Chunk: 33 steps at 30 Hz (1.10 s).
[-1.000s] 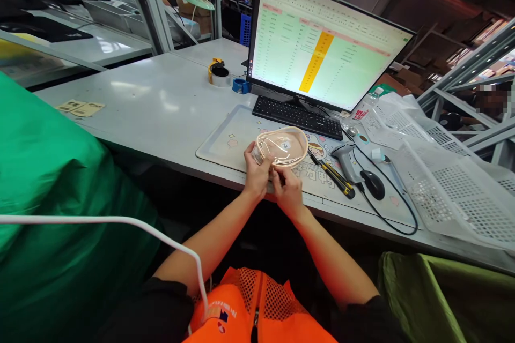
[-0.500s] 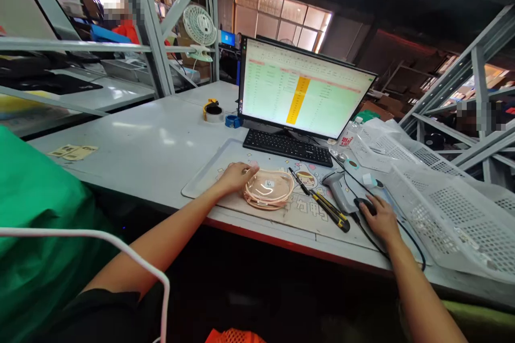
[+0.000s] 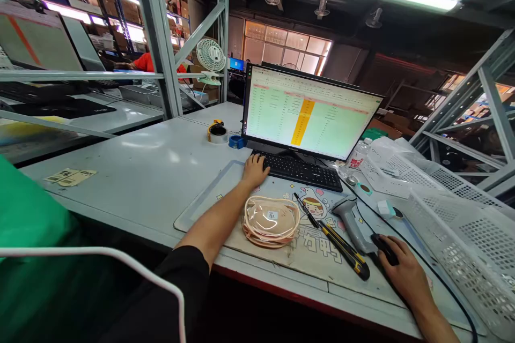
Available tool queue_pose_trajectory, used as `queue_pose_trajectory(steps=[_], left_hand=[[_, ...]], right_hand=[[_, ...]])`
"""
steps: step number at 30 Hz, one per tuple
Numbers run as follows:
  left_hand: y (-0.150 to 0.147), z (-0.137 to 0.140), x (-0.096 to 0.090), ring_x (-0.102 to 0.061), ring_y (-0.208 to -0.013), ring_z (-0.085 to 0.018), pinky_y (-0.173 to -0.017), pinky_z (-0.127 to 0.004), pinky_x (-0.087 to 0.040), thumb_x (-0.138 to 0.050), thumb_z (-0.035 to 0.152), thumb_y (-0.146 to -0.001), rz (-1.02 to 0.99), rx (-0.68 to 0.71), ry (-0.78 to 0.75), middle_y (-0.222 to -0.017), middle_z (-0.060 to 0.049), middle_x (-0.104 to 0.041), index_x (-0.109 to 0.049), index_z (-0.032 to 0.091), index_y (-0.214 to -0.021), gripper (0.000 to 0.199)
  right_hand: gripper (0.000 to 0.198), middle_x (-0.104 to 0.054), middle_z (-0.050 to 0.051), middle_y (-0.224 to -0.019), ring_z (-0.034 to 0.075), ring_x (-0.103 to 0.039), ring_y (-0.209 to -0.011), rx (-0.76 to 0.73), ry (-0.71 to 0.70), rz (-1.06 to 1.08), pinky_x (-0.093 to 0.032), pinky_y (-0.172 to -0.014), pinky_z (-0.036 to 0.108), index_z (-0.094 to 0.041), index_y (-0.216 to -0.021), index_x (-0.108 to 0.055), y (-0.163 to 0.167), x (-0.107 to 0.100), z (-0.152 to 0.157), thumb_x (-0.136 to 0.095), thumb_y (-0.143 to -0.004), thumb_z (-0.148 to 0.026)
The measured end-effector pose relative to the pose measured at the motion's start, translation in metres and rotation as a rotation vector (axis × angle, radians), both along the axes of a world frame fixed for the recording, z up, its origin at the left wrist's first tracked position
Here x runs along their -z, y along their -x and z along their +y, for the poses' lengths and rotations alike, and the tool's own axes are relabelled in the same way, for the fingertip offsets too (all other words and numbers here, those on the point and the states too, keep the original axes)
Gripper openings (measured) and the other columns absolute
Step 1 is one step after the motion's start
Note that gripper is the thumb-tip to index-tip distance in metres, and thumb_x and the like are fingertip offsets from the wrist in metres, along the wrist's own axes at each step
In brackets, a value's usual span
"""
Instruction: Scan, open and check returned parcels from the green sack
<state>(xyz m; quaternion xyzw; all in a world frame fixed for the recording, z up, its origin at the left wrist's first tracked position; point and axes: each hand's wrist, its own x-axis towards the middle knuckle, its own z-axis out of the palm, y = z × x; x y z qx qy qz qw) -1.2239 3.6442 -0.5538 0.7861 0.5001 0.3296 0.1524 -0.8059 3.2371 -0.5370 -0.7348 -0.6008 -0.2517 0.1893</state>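
My left hand [image 3: 255, 170] rests at the left end of the black keyboard [image 3: 301, 169], its fingers apart over the keys and holding nothing. My right hand [image 3: 404, 268] is wrapped over a black computer mouse [image 3: 385, 248] at the right of the printed desk mat [image 3: 309, 257]. Between my arms lies a clear pouch with pinkish edging [image 3: 271, 222], a small white label on its top. Beside it are a black pen [image 3: 306, 210], a yellow and black utility knife [image 3: 346, 251] and a grey barcode scanner [image 3: 352, 222].
A monitor [image 3: 309, 112] with a spreadsheet stands behind the keyboard. White perforated baskets [image 3: 454, 246] line the right side. Tape rolls [image 3: 218, 133] sit left of the monitor, tags [image 3: 70, 177] farther left. A white cable [image 3: 120, 257] crosses the lower left; metal posts [image 3: 155, 37] rise behind.
My left hand has left the pouch and reached forward to the keyboard. My right hand remains on the mouse. The camera view has tilted up.
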Motion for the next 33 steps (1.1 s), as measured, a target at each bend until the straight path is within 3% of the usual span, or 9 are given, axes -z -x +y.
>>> queue_pose_trajectory(steps=[4, 15, 22, 27, 33], left_hand=[[-0.003, 0.003, 0.014, -0.024, -0.165, -0.041, -0.138, -0.055, -0.014, -0.051, 0.045, -0.108, 0.076, 0.054, 0.004, -0.175, -0.017, -0.037, -0.054, 0.014, -0.162, 0.063], [-0.005, 0.006, 0.018, -0.020, -0.167, -0.042, -0.138, -0.061, -0.009, -0.043, 0.043, -0.110, 0.075, 0.009, 0.043, -0.178, -0.015, -0.034, -0.050, 0.017, -0.166, 0.062], [-0.005, 0.005, 0.019, -0.027, -0.164, -0.041, -0.137, -0.059, -0.015, -0.040, 0.038, -0.110, 0.058, -0.034, 0.028, -0.175, -0.016, -0.039, -0.052, 0.016, -0.164, 0.059], [-0.004, 0.003, 0.019, -0.027, -0.164, -0.041, -0.138, -0.057, -0.014, -0.040, 0.037, -0.110, 0.076, -0.005, 0.011, -0.175, -0.016, -0.039, -0.052, 0.015, -0.164, 0.060], [-0.003, 0.002, 0.017, -0.028, -0.164, -0.042, -0.137, -0.058, -0.014, -0.040, 0.037, -0.109, 0.086, 0.013, 0.011, -0.174, -0.018, -0.039, -0.053, 0.012, -0.163, 0.060]], right_hand=[[0.049, -0.071, 0.011, -0.133, 0.033, -0.074, -0.115, -0.016, -0.012, -0.013, -0.062, -0.099, 0.048, -0.024, -0.131, -0.074, 0.000, -0.002, -0.003, -0.054, -0.099, -0.055], [0.051, -0.072, 0.008, -0.134, 0.033, -0.075, -0.114, 0.048, -0.014, -0.009, -0.064, -0.081, 0.046, -0.029, -0.128, -0.075, 0.008, -0.006, -0.006, -0.053, -0.095, -0.061], [0.052, -0.072, 0.011, -0.133, 0.034, -0.074, -0.116, 0.022, -0.005, 0.016, -0.062, -0.100, 0.049, -0.026, -0.126, -0.076, 0.006, -0.006, -0.004, -0.053, -0.094, -0.060], [0.052, -0.072, 0.010, -0.134, 0.034, -0.074, -0.116, 0.047, -0.005, 0.020, -0.064, -0.091, 0.047, -0.027, -0.126, -0.076, 0.007, -0.006, -0.004, -0.053, -0.093, -0.061], [0.049, -0.073, 0.010, -0.129, 0.034, -0.075, -0.111, 0.012, -0.029, 0.003, -0.064, -0.093, 0.047, -0.026, -0.123, -0.077, 0.005, -0.008, -0.002, -0.055, -0.093, -0.058]])
